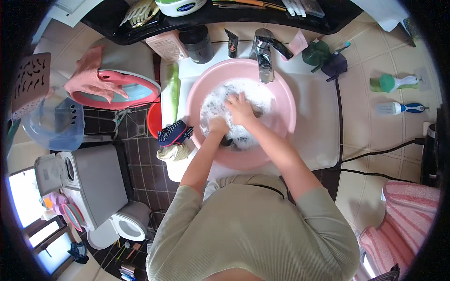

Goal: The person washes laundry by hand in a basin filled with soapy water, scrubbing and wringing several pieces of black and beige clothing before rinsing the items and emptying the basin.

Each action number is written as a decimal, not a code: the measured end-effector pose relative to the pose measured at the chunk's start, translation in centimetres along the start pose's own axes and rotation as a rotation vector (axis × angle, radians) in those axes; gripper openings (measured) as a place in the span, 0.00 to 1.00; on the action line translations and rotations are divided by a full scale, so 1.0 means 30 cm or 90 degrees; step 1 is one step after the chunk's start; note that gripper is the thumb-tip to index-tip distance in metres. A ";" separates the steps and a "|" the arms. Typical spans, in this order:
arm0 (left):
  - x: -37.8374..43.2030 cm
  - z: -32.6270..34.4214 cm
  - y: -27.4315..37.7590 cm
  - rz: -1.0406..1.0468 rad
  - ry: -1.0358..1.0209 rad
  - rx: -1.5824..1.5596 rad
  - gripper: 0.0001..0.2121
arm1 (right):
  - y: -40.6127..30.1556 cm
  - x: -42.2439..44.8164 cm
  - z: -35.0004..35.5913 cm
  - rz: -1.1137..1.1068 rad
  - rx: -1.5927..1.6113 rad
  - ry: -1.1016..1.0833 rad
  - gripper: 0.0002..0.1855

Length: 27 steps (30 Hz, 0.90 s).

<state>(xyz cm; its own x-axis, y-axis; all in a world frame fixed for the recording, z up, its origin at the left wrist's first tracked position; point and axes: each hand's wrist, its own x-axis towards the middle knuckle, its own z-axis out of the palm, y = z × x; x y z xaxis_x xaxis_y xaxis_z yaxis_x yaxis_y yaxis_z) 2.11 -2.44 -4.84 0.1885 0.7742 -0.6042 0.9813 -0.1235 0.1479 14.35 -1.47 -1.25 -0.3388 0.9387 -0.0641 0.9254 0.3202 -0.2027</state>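
Observation:
A pink plastic basin point(288, 95) of soapy water stands in the white sink, beneath the chrome faucet point(266, 65). White suds point(242, 86) cover much of its water. My right hand point(242, 108) lies over the foam with its fingers apart; a brownish bit of what looks like fabric point(257, 111) shows beside it. Lower left, my left hand point(218, 125) dips into the suds with its fingers bent and partly hidden. A dark piece, probably cloth point(226, 142), shows just below that hand. Whether the left hand grips anything under the foam is hidden.
Left of the basin, a navy patterned cloth point(173, 133) and a cream cloth point(173, 152) lie bunched on the sink edge. A green comb point(173, 91) is behind them. Bottles and tubes line the back, under a black shelf point(197, 17). A red bucket point(154, 119) stands lower left.

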 end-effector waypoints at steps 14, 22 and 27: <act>-0.001 -0.075 -0.061 0.084 0.305 -0.362 0.23 | -0.031 0.043 -0.113 0.254 0.369 -0.102 0.29; 0.058 -0.061 -0.163 0.145 0.322 -0.593 0.25 | 0.071 0.034 -0.178 0.091 0.288 -0.095 0.23; 0.097 0.021 -0.208 0.042 0.211 -0.636 0.23 | 0.089 0.010 -0.137 0.201 0.192 -0.079 0.27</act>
<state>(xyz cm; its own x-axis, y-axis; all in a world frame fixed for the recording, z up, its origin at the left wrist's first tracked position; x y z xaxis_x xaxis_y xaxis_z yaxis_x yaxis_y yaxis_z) -3.44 0.19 -8.03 0.0712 0.9343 -0.3494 0.4626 0.2794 0.8414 17.42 0.18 2.21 -0.0825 0.9562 -0.2809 0.9023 -0.0479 -0.4284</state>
